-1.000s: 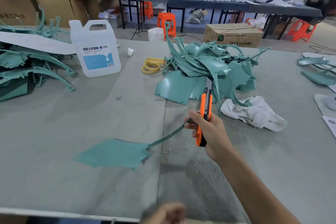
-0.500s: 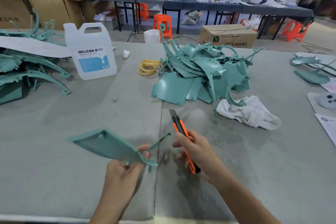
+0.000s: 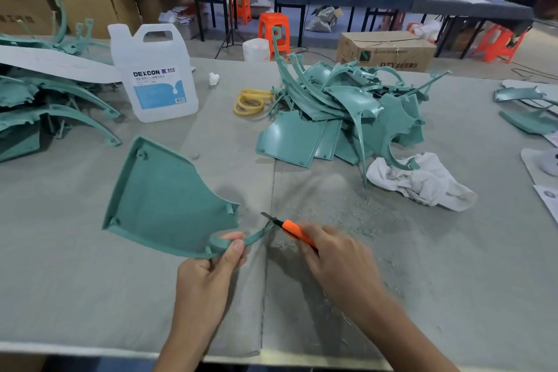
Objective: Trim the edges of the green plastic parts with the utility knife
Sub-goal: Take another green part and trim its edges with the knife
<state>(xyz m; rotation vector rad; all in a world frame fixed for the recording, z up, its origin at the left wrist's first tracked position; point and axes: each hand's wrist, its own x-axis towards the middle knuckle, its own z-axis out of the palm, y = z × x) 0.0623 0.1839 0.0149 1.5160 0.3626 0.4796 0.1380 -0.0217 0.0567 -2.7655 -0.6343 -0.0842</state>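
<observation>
- The left hand (image 3: 208,278) pinches the thin curved arm of a flat teal-green plastic panel (image 3: 169,199), thumb on top, holding it tilted up off the grey felt-covered table (image 3: 90,281).
- The right hand (image 3: 338,263) is wrapped round an orange utility knife (image 3: 297,232), its blade at the tip of that curved arm.
- Pale shavings (image 3: 356,220) litter the felt just beyond the knife.
- Further back sits a heap of green plastic parts (image 3: 341,112), with a crumpled white rag (image 3: 422,181) against its near right side and yellow band loops (image 3: 250,103) at its left.
- A white plastic jug with a blue label (image 3: 157,75) stands far left, beside another stack of green parts (image 3: 45,106).
</observation>
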